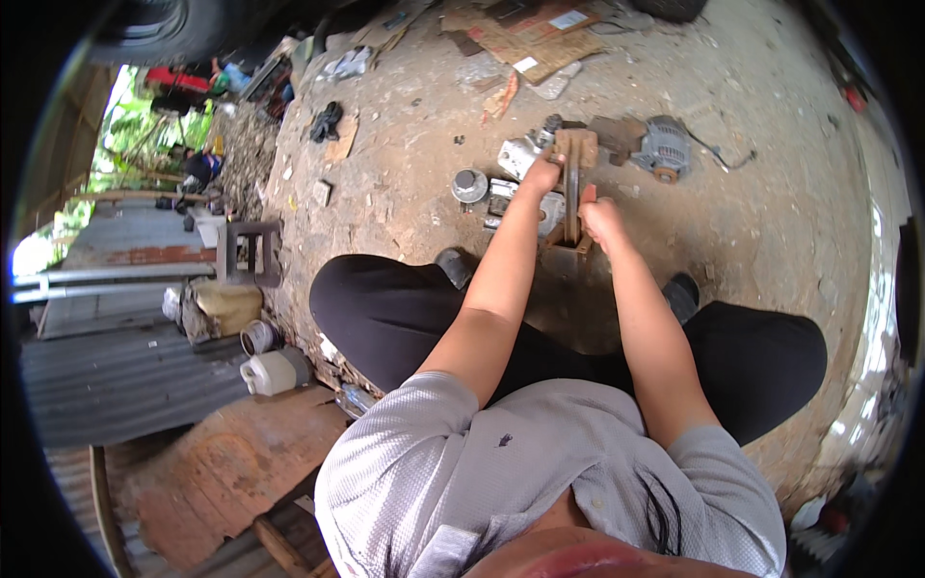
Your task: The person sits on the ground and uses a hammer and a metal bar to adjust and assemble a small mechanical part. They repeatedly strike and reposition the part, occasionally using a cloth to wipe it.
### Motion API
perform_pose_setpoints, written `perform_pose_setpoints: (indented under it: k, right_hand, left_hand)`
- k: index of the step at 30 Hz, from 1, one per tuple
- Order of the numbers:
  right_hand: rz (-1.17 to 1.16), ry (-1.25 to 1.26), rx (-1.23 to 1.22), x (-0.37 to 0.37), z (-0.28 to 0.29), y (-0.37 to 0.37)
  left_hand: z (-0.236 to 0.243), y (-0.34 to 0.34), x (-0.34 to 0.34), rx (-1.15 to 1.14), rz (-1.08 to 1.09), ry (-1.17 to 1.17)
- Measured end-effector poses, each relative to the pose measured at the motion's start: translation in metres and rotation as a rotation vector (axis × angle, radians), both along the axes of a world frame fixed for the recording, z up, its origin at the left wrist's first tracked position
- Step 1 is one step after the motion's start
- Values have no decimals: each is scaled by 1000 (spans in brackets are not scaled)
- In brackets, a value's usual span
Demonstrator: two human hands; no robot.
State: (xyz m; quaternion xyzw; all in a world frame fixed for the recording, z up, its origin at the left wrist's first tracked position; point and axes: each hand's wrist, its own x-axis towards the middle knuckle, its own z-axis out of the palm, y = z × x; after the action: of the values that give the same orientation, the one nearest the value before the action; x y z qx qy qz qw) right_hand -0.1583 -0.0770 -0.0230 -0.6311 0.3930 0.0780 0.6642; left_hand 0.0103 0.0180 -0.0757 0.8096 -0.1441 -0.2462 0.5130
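Note:
Between my knees stands a rusty metal assembly (576,144) with a narrow upright wheel or belt (572,197) running along its middle. My left hand (544,175) is closed at the left side of it, next to a silvery cast-metal part (518,154). What its fingers grip is hidden. On the other side my right hand (603,223) is closed around a small reddish-brown piece (588,196), close beside the wheel. A grey alternator-like motor (665,149) sits to the far right of the assembly.
A round metal can-like part (469,187) stands left of the assembly. Flattened cardboard (540,48) lies on the dirty concrete floor ahead. At left are a black bag (327,121), a dark stool (251,249), a white jug (275,373) and corrugated sheets (125,376).

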Motion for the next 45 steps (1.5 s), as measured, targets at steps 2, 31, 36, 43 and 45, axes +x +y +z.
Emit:
perform_pose_setpoints:
  k: [2, 31, 36, 43, 45]
  right_hand:
    - [121, 24, -388, -6, -40, -18]
    - [208, 238, -576, -4, 15, -7]
    - [235, 177, -658, -16, -26, -10]
    - [231, 264, -731, -34, -30, -10]
    - [261, 245, -533, -19, -9, -9]
  left_hand:
    - [4, -20, 0, 11, -68, -39]
    - [1, -15, -12, -52, -135, 145]
    - [20, -30, -14, 23, -119, 96]
    - [22, -39, -32, 6, -144, 37]
    - [11, -25, -18, -2, -90, 51]
